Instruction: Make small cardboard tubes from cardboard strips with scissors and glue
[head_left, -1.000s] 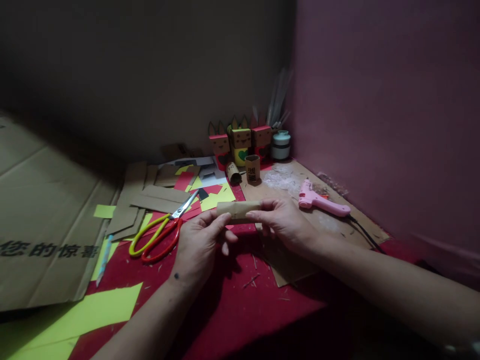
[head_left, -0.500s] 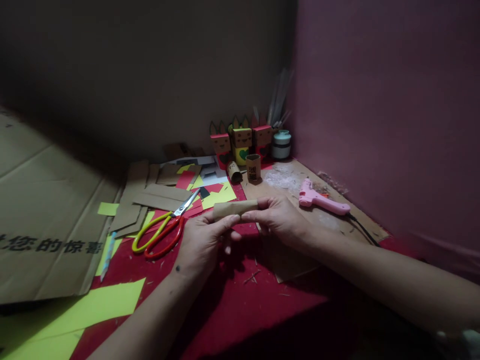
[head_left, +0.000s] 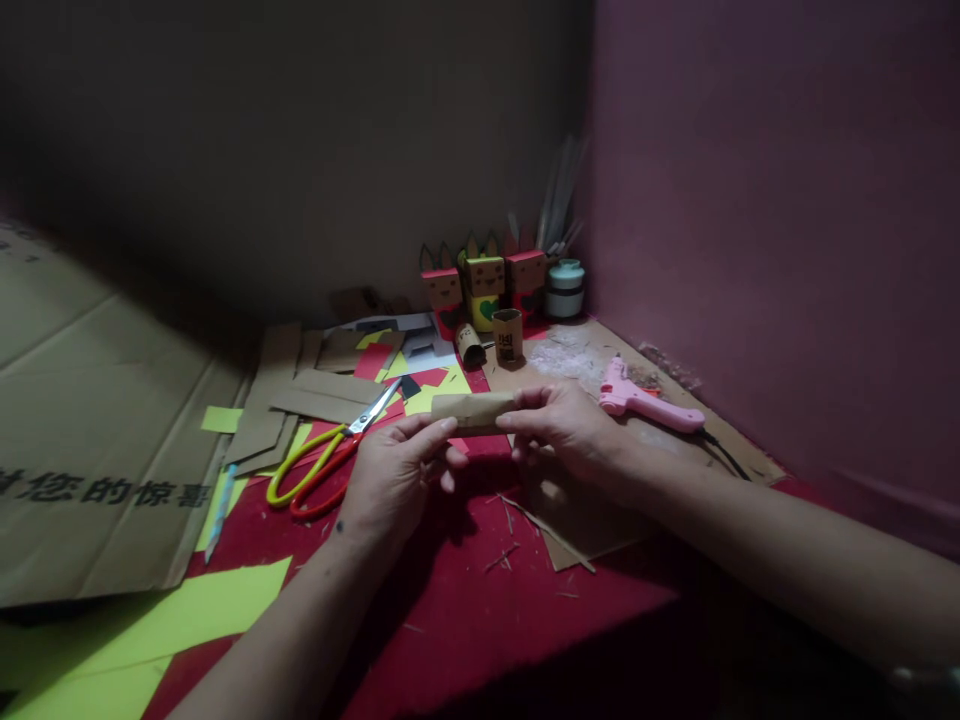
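Note:
Both hands hold a small strip of brown cardboard [head_left: 474, 411] level above the red table covering. My left hand [head_left: 394, 470] pinches its left end between thumb and fingers. At the right end, my right hand [head_left: 566, 425] grips it the same way. Scissors [head_left: 341, 450] with one yellow and one red handle lie just left of my left hand, blades pointing away. Beyond the strip, a short cardboard tube [head_left: 508, 336] stands upright beside another tube [head_left: 470, 345] that is tipped over. A pink glue gun [head_left: 649, 397] lies on its side, right of my right hand.
Three decorated cardboard figures [head_left: 484, 290] stand at the back beside a pale blue jar [head_left: 564, 290]. A large cardboard sheet [head_left: 97, 430] leans at the left. Cut cardboard [head_left: 326, 393], yellow paper [head_left: 172, 625] and a pencil [head_left: 220, 515] lie nearby. A pink wall [head_left: 772, 220] bounds the right.
My hands have spread slightly apart along the cardboard strip, exposing more of it. A thin sliver now shows on the table below my right hand.

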